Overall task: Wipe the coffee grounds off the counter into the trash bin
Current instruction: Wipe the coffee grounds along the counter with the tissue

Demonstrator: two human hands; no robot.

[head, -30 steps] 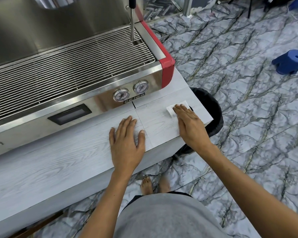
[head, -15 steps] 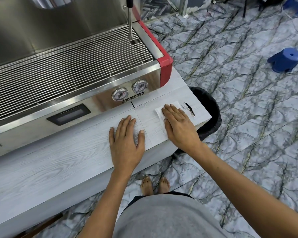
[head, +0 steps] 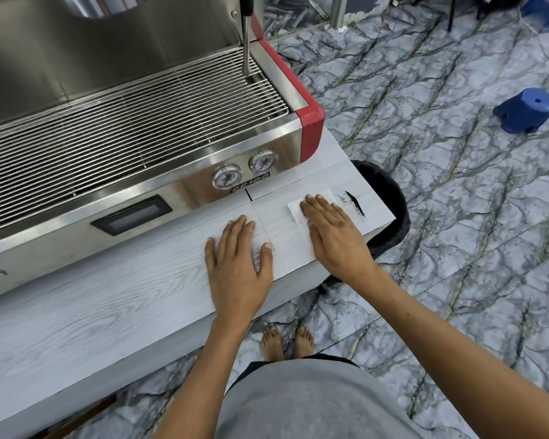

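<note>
A dark streak of coffee grounds lies near the right end of the pale wood-grain counter. My right hand presses flat on a white tissue, just left of the grounds; most of the tissue is hidden under the palm. My left hand rests flat on the counter with fingers spread, holding nothing. A black-lined trash bin stands on the floor right below the counter's right edge.
A steel espresso machine with a red corner, two gauges and a steam wand fills the counter's back. A blue plastic stool sits on the marble-patterned floor at right. My bare feet stand by the counter's front.
My right hand slid the tissue back to the left, uncovering the streak of grounds near the counter's right edge. The left hand stayed put.
</note>
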